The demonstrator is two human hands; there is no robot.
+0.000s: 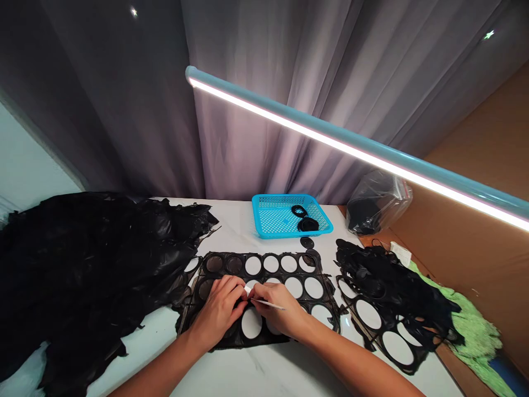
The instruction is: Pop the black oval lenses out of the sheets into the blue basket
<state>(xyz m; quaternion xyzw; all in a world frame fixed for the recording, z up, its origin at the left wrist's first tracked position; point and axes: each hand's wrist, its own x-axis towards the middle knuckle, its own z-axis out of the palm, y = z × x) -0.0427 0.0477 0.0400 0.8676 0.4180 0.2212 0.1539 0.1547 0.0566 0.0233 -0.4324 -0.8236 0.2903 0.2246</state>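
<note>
A black sheet with rows of round openings lies flat on the white table before me. Most openings show white, while several at the left are filled with dark film. My left hand rests on the sheet's middle, its fingers curled and thumb pressed in, gripping the sheet. Close beside it, my right hand is closed around a thin pale stick-like tool, whose exact kind I cannot make out. The fingertips of both hands nearly meet over one opening and hide what lies between them.
A blue basket at the back holds black rings and discs. Black discs lie in front of it. Black scrap piles cover the left; another cut sheet, green cloth and a clear bag are at right. A tube lamp hangs above.
</note>
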